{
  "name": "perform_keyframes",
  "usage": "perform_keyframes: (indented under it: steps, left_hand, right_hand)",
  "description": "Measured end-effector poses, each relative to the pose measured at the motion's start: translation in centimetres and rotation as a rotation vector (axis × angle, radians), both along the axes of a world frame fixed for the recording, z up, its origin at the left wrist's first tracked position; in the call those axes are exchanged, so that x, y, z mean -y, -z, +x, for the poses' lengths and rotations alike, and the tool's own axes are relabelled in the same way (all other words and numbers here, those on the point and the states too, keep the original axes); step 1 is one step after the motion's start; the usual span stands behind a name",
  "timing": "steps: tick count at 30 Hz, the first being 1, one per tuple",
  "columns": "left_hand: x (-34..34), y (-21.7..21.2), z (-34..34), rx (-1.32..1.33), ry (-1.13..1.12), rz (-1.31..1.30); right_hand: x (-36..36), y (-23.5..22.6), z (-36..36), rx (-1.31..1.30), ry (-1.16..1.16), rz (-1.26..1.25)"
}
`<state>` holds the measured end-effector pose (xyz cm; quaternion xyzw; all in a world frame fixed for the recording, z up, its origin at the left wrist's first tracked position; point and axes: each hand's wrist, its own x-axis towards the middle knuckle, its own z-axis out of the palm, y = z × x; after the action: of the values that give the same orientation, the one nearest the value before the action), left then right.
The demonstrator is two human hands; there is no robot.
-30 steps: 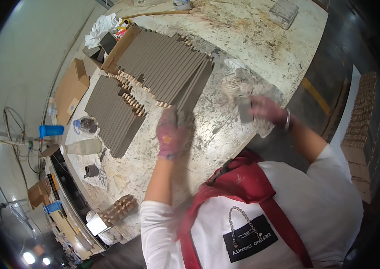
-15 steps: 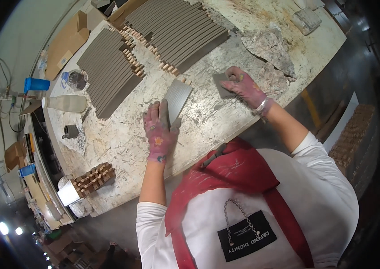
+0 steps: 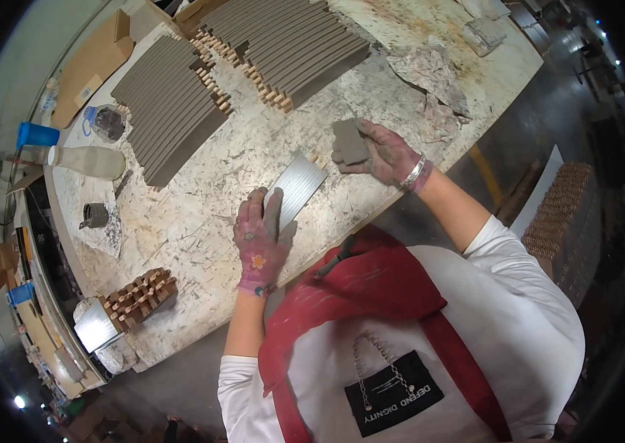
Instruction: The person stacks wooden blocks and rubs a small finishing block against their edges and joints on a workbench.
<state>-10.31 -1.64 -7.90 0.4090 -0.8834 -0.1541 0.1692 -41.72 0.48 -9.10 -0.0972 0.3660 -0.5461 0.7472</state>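
My left hand, in a pink flowered glove with grey-stained fingers, grips the left edge of a flat grey panel at the table's near side. A light sheen lies across the panel's fine lines, and a small wooden tip shows at its far end. To the right and a little beyond it, my right hand, gloved the same way, pinches a thin dark grey pad with an uneven edge. The pad is held apart from the panel; its exact material I cannot tell.
Two rows of grey slabs with wooden ends, one left and one right, fill the far table. A bottle, a jug and a dark cup stand left. Wooden pieces lie near left; crumpled sheeting lies right.
My right hand has come nearer the panel and turned, so the pad's flat face shows more. My left hand keeps its hold. The whole view has shifted slightly.
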Motion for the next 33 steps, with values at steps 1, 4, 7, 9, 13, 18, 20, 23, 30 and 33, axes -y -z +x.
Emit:
perform_keyframes:
  steps: [1, 4, 7, 9, 13, 18, 20, 23, 30, 33]
  left_hand:
    - [-0.1, 0.0, 0.4, -0.002, 0.002, 0.006]
    - [-0.1, 0.0, 1.4, 0.001, 0.012, 0.024]
    - [-0.3, -0.1, 1.7, -0.014, 0.016, -0.008]
    - [-0.4, 0.2, 1.8, -0.030, 0.014, -0.029]
    - [-0.5, 0.6, 2.1, -0.087, 0.010, -0.072]
    - [-0.5, 1.1, 1.9, -0.114, 0.011, -0.086]
    - [-0.5, 0.6, 1.9, -0.091, 0.004, -0.070]
    - [-0.7, 0.5, 1.9, -0.089, -0.020, -0.073]
    - [0.0, 0.8, 2.2, -0.078, 0.026, -0.066]
    - [1.3, 0.6, 2.7, -0.029, 0.089, -0.071]
  right_hand:
    - [-0.1, -0.3, 0.4, -0.009, -0.001, -0.002]
    - [-0.6, -0.7, 1.6, -0.086, 0.021, -0.014]
    - [-0.7, -1.2, 2.7, -0.330, 0.013, -0.014]
    - [-0.5, -1.4, 3.2, -0.568, -0.029, -0.040]
    - [1.1, -2.2, 5.3, -1.059, -0.147, -0.233]
    - [2.5, -2.0, 8.5, -1.542, -0.177, -0.367]
    - [2.6, -2.3, 9.4, -1.624, -0.211, -0.373]
    - [0.1, -3.5, 9.5, -1.659, -0.325, -0.378]
    - [-5.6, -4.6, 4.9, -1.319, -0.185, -0.122]
    - [-4.0, -4.4, 4.1, -1.004, 0.015, -0.022]
